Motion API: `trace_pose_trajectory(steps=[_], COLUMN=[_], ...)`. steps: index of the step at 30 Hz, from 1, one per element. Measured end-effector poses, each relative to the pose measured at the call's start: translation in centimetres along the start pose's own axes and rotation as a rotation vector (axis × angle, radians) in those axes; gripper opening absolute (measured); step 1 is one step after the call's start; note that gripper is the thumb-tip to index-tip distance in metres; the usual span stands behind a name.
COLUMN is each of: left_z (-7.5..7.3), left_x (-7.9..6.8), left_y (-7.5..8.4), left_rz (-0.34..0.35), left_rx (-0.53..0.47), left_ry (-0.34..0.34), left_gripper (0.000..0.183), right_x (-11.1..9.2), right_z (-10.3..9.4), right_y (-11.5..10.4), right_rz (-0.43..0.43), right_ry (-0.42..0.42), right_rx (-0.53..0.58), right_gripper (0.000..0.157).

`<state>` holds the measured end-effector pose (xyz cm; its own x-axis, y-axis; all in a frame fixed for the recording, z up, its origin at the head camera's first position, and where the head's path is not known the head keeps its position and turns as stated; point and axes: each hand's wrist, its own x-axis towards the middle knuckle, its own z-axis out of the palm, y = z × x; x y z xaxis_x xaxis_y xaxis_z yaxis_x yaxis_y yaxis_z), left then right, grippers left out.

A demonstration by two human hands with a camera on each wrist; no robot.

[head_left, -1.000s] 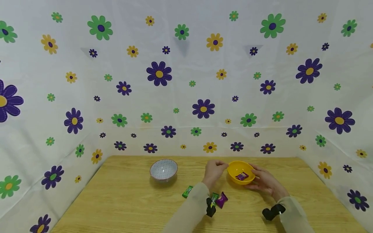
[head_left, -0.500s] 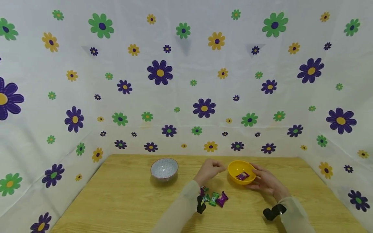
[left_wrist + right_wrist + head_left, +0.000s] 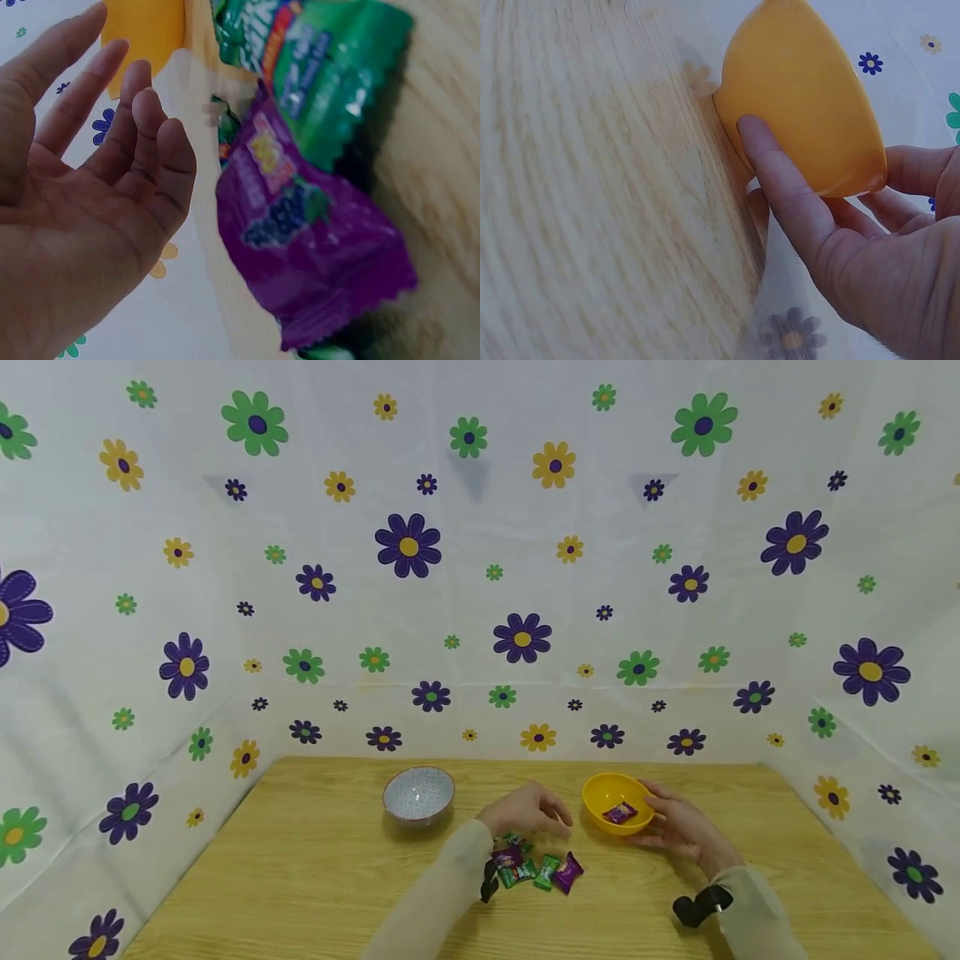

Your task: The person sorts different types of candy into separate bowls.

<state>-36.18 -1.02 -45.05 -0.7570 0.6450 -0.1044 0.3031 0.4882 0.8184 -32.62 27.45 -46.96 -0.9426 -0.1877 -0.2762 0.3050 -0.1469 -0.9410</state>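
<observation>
My left hand (image 3: 528, 810) hovers left of the yellow bowl (image 3: 595, 800), its fingers loosely bent and holding nothing. Below its wrist several wrapped candies lie in a cluster, among them a purple candy (image 3: 567, 872) and a green candy (image 3: 547, 871). Close up in the left wrist view, a purple candy (image 3: 300, 240) with grapes printed on it overlaps a green one (image 3: 337, 75). At the bowl's right side, my right hand (image 3: 686, 831) grips the wall with thumb and fingers. Inside that bowl lies one purple candy (image 3: 620, 813). The right wrist view shows fingers (image 3: 787, 187) against the bowl's outside.
A pale grey patterned bowl (image 3: 418, 795) with a reddish rim stands at the back left of the wooden table (image 3: 300, 860). Behind and beside the table hangs a white sheet (image 3: 480, 602) printed with flowers.
My left hand has drawn back leftward and slightly nearer from the yellow bowl's rim, its pinched fingers loosening. More of the candy cluster now shows. The right hand and bowl hold their place.
</observation>
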Motion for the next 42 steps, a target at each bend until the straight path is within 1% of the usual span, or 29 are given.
trace_pose_trajectory(steps=[2,5,8,12,19,25,28,32,37,42], left_z=[0.0,0.0,0.1,0.5,1.3,1.5,1.6,1.7,1.8,1.9], left_x=[-0.2,-0.4,-0.4,-0.2,0.0,0.1,0.1,0.1,0.0,0.2], left_y=[-0.2,-0.3,-0.3,-0.4,-0.4,-0.1,-0.1,-0.2,-0.3,-0.3], left_rz=[0.001,0.015,0.026,0.026,-0.010,-0.010,-0.021,-0.035,-0.032,-0.028], left_rx=[0.017,0.023,-0.028,-0.066,0.001,0.107,0.144,0.160,0.177,0.168], left_ry=[-0.054,-0.156,-0.250,-0.295,-0.296,-0.260,-0.240,-0.221,-0.178,-0.151], left_gripper=[0.015,0.019,0.023,0.024,0.019,0.016,0.014,0.012,0.009,0.007], right_x=[0.0,0.1,0.1,0.1,0.0,0.1,0.1,0.1,0.3,0.2], right_z=[0.0,0.1,0.2,0.3,0.4,0.4,0.3,0.2,0.2,0.3], right_y=[0.1,0.2,0.2,0.2,0.2,0.0,-0.1,-0.1,-0.2,-0.2], right_rz=[0.001,0.006,0.009,0.015,0.033,0.030,0.028,0.029,0.029,0.033], right_ry=[0.001,0.005,-0.001,0.011,0.025,0.004,0.006,0.008,0.003,0.012], right_rx=[-0.001,0.002,0.007,0.019,0.018,0.021,0.025,0.018,0.018,0.002], right_gripper=[0.052,0.051,0.052,0.052,0.051,0.053,0.053,0.054,0.054,0.054])
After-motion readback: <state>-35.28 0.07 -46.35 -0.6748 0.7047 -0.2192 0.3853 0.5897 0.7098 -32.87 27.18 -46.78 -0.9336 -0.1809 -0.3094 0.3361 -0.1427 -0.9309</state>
